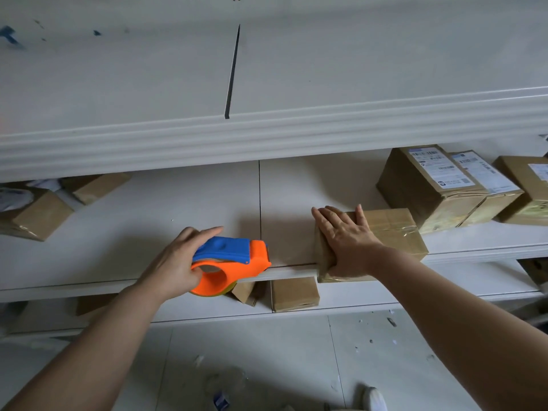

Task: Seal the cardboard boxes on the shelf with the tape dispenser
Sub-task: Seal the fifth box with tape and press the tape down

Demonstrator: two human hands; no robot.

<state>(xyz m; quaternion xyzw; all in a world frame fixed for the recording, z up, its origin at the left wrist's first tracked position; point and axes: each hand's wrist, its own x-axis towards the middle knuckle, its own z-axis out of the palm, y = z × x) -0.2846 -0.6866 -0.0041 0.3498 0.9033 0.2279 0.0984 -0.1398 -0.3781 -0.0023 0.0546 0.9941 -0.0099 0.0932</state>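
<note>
My left hand (175, 262) grips an orange and blue tape dispenser (234, 261), held just above the front edge of the middle shelf (148, 232). A small cardboard box (391, 232) with clear tape across its top sits at the shelf's front edge, to the right of the dispenser. My right hand (345, 238) lies flat on the left part of this box, fingers straight, thumb down its front left side. The dispenser and the box are apart.
Three labelled boxes (430, 188) stand at the back right of the same shelf, and two boxes (38, 215) lie at its left end. Small boxes (293, 293) rest on the lower shelf. An upper shelf (267, 137) overhangs. The floor below is littered with scraps.
</note>
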